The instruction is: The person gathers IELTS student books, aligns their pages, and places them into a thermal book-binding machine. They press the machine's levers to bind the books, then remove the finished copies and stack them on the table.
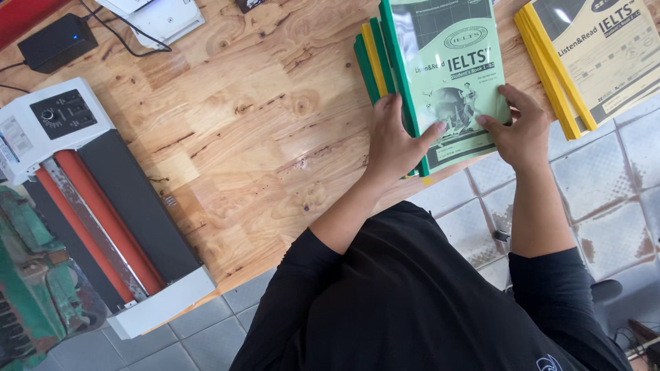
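Books [450,75] with green covers were stacked at the near edge of the wooden worktop [261,117], their long axis running away from the person. The left hand [395,141] was closed on the stack's left side; the right hand [519,130] gripped its near right corner. The stack's far end was cut off.

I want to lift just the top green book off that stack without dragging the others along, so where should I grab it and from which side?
Probably by the near short edge of the top green book, where it overhangs the wooden table. Come from the person's side: left hand and right hand already rest at its near corners, and the spine side lies tight against the stacked books.
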The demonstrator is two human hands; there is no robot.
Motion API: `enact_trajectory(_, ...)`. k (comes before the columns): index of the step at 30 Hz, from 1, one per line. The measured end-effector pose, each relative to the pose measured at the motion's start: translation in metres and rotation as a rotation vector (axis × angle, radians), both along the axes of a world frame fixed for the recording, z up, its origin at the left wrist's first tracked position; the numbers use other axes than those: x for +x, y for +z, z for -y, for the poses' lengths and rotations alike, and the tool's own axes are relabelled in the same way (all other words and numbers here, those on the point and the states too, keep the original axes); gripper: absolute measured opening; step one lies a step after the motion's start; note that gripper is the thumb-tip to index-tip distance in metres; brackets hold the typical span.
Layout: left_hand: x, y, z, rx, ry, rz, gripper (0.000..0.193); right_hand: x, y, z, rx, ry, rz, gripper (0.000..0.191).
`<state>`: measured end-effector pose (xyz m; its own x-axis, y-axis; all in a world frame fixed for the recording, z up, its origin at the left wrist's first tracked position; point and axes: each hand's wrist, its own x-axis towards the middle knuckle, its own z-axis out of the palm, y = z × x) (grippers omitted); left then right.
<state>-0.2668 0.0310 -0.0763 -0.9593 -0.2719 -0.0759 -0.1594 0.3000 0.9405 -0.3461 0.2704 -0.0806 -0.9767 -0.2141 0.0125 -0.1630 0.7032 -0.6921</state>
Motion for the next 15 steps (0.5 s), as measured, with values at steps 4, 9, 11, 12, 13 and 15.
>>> enact_trajectory(4, 0.006, -0.013, -0.003, -0.182, -0.044, -0.099, 0.11, 0.003, 0.002, 0.002, 0.009, -0.026, 0.003, 0.059)
enact_trajectory(9, 0.0, -0.017, -0.001, 0.128, 0.028, 0.053, 0.096, 0.004, 0.006, 0.004, -0.007, -0.068, 0.059, 0.062)
enact_trajectory(11, -0.002, -0.014, 0.002, 0.298, 0.084, 0.09, 0.086, 0.004, 0.007, 0.004, -0.017, -0.07, 0.056, 0.062)
enact_trajectory(12, -0.003, -0.013, 0.003, 0.375, 0.111, 0.089, 0.082, 0.004, 0.006, 0.003, -0.021, -0.072, 0.054, 0.062)
enact_trajectory(13, -0.004, -0.011, 0.004, 0.453, 0.137, 0.087, 0.078, 0.003, 0.006, 0.003, -0.022, -0.056, 0.031, 0.061)
enact_trajectory(15, -0.005, -0.01, 0.004, 0.438, 0.127, 0.1, 0.074, 0.003, 0.006, 0.001, -0.021, -0.02, -0.003, 0.06)
